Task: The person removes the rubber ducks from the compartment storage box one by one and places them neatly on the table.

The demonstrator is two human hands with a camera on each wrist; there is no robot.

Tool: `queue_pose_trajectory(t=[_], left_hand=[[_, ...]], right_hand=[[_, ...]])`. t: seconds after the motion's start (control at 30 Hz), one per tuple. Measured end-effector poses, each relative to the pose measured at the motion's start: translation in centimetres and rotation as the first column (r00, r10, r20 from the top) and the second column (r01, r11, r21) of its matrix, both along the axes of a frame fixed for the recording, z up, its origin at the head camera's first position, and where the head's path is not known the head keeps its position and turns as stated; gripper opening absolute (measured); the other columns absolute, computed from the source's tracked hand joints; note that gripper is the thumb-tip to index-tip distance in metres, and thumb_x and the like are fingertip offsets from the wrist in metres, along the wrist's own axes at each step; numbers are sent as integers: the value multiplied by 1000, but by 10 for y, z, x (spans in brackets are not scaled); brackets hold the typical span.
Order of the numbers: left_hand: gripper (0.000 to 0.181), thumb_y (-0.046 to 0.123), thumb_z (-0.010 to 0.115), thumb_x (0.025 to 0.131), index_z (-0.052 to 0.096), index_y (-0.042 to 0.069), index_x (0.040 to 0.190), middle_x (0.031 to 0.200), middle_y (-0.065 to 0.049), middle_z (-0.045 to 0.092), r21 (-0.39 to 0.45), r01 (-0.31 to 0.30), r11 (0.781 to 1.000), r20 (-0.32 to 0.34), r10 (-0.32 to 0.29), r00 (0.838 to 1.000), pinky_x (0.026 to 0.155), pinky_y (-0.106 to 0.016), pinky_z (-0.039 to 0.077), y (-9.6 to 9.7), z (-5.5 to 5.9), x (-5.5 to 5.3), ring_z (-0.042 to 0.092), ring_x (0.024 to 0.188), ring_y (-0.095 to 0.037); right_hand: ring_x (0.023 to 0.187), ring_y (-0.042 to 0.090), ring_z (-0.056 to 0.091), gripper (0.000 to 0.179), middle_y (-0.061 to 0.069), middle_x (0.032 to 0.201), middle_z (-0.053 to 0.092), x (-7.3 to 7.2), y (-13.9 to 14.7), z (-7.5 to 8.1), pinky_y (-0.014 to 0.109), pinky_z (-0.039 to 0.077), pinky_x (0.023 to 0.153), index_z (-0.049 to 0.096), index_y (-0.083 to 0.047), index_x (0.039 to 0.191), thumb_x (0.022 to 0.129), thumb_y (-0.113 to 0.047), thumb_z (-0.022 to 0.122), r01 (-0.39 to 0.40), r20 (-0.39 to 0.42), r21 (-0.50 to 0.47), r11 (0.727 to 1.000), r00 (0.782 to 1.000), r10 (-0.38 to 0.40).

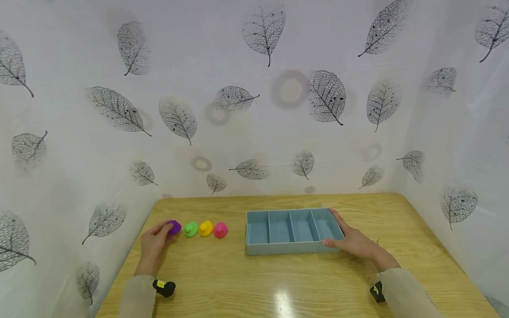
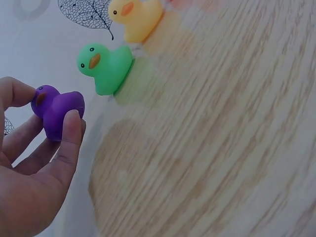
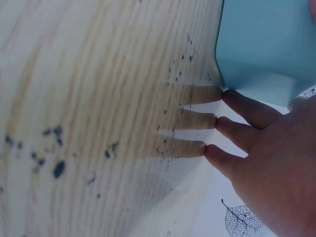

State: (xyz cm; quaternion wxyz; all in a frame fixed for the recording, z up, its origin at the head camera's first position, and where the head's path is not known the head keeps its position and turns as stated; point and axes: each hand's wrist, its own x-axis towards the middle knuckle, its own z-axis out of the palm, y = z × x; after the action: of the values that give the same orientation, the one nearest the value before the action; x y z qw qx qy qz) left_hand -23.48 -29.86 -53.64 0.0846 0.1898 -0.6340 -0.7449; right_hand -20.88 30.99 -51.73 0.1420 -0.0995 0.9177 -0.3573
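Observation:
My left hand [image 1: 154, 240] pinches a purple rubber duck [image 2: 63, 109] between thumb and fingers at the left end of a row of ducks. Whether this duck touches the table is hard to tell. Beside it sit a green duck [image 1: 191, 229], a yellow duck [image 1: 206, 228] and a pink duck [image 1: 220, 230], all upright. Over at the right, my right hand [image 1: 355, 242] holds the end of a blue-grey divided box [image 1: 286, 248], thumb at its front rim and a finger along its right side. Three other fingertips [image 3: 217, 150] meet the tabletop beside the box in the right wrist view.
The box's compartments face up, split by thin dividers [image 1: 292, 226]. Beneath everything is a wood-grain table [image 1: 222, 282], with dark specks near the right hand. A pale leaf-patterned curtain [image 1: 238, 141] stands behind the table and along both sides.

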Motion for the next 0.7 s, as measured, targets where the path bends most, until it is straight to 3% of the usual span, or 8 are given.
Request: queue_pose_trajectory(t=[0.17,0.33,0.4,0.53,0.7], left_hand=[[21,12,70,101,80,28,92,87,12,76,-3,-2,1000,24,2,1000,75,-23,65,-2,-3,-1,79,79,-13],[13,13,72,100,81,17,108,90,11,74,-20,1,1000,29,0,1000,74,-24,65,-4,-7,-1,78,79,-13],[21,14,73,99,78,9,119,91,10,73,-29,-1,1000,32,2,999,74,-24,65,-4,-8,0,78,80,-12],[33,16,74,99,74,0,128,91,9,73,-51,5,999,32,-3,999,72,-23,65,-2,-8,0,77,79,-12],[42,20,74,100,68,-5,134,88,12,73,-130,25,991,49,-19,999,68,-23,64,-3,-8,-1,74,74,-9]], right_hand=[[140,65,42,113,33,172,8,0,0,-1,77,43,107,-16,-39,167,96,-58,70,4,2,-1,1000,1000,-4],[139,65,44,113,34,172,8,0,1,-2,77,44,106,-15,-39,167,96,-57,70,4,0,-1,1000,1000,-4],[139,65,44,112,33,172,7,0,1,-3,77,44,106,-16,-39,167,97,-57,70,1,-2,-4,1000,1000,-1],[139,66,43,113,32,173,7,0,1,-2,78,43,106,-16,-39,167,97,-57,70,1,-1,-8,1000,1000,-1],[140,66,42,113,31,173,6,0,1,-2,78,43,107,-16,-39,167,97,-57,70,-2,-9,-9,1000,1000,2]])
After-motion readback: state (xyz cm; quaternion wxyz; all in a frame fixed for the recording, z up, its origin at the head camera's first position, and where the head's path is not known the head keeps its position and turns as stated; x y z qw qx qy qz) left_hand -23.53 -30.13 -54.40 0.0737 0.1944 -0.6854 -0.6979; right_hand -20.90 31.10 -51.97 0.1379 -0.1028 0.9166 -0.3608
